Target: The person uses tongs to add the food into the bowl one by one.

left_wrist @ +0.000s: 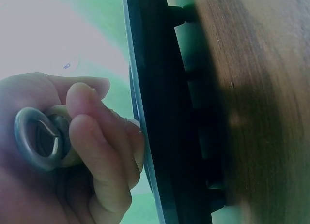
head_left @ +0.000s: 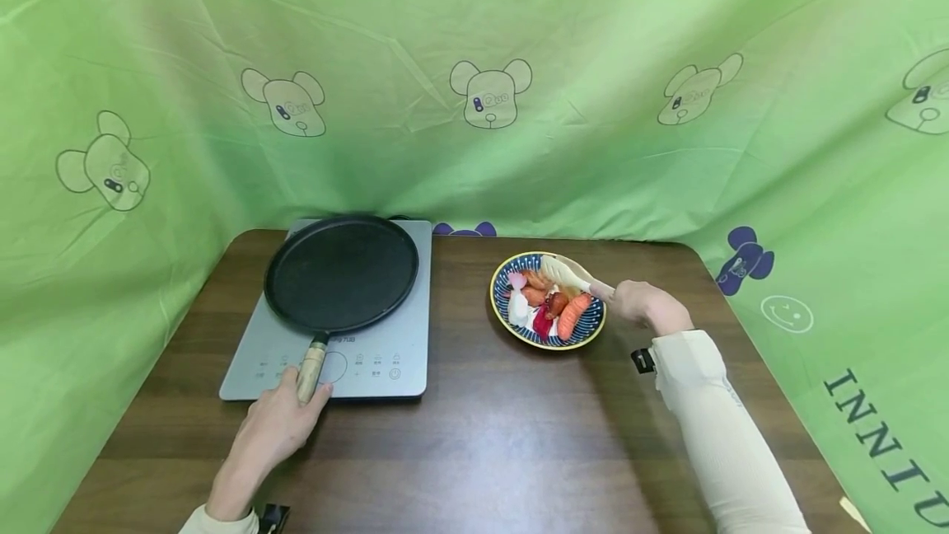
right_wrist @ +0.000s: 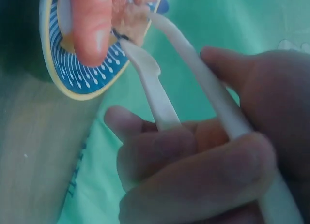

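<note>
On the left, my left hand [head_left: 276, 425] grips the wooden handle [head_left: 311, 369] of a flat black frying pan [head_left: 341, 274]. The pan lies over a pale induction cooktop [head_left: 411, 353]. A ring at the handle's end shows in the left wrist view, with the fingers curled round the handle. At the right, my right hand [head_left: 649, 307] holds white tongs [right_wrist: 209, 91], one arm seen apart from the other. The tips of the tongs reach the food in a blue patterned plate [head_left: 592, 322]. An orange-red piece [head_left: 573, 317], a white piece [head_left: 518, 309] and several other pieces lie there.
The cooktop and plate stand on a dark wooden table [head_left: 489, 427]. Green cloth [head_left: 586, 171] printed with bear heads hangs behind the table and along both sides. The cooktop's front edge [left_wrist: 164, 108] is raised above the wood on short feet.
</note>
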The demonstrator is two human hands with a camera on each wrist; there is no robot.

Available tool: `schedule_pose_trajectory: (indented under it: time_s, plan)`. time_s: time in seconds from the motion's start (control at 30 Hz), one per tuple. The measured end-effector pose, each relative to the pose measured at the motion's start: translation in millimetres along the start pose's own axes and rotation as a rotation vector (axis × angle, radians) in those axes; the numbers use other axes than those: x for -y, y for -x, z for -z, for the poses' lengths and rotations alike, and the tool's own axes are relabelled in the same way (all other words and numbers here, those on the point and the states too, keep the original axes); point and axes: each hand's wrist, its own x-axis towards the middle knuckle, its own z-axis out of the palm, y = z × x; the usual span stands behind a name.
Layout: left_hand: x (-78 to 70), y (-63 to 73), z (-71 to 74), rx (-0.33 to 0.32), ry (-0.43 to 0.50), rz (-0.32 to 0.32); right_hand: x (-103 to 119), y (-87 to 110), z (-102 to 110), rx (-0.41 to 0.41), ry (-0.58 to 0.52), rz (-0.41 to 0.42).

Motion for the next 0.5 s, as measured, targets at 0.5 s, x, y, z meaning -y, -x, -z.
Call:
schedule_pose_trajectory:
  time_s: [0.5]
  plan:
    - [2.2, -0.6, -1.9, -0.001, 0.006, -0.003, 19, -8.2, -4, -0.001, 0.061, -0.083]
